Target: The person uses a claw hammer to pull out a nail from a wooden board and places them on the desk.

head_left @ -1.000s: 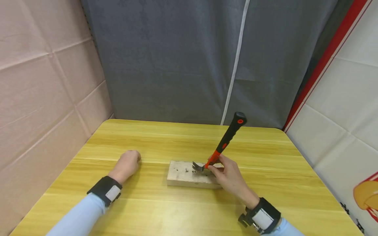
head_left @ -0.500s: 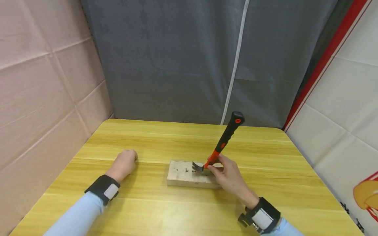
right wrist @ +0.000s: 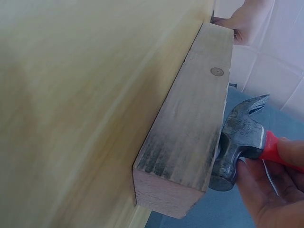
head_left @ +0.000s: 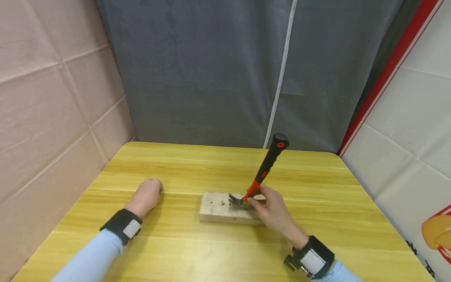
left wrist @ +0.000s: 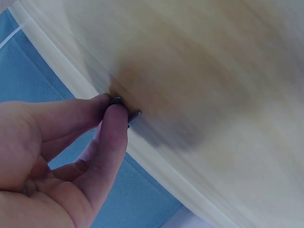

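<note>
Head view: the right hand holds a hammer low on its handle, close to the steel head, the fingers curled round the red part of the shaft. The hammer's head rests on a wooden block that lies flat on the table, with the claw pointing left across the block's top. The long axis of the hammer runs from the head, at the block's right half, up and away from the person, leaning slightly right, so the black end of the handle stands free well above the grip.

Right wrist view: the hammer sits against the top face of the block, its striking face nearest the right hand and the claw beyond it. A small nail stands proud of the block just past the claw tip; whether the claw touches it cannot be told. Thus the nail lies to the left of the grip, along the line of the claw, and the right hand is the nearer one.

Left wrist view: the left hand rests on the table well to the left of the block, thumb and forefinger pressed together on a small dark nail-like object, blurred here. In the head view this hand appears as a loose fist, apart from the block.
</note>
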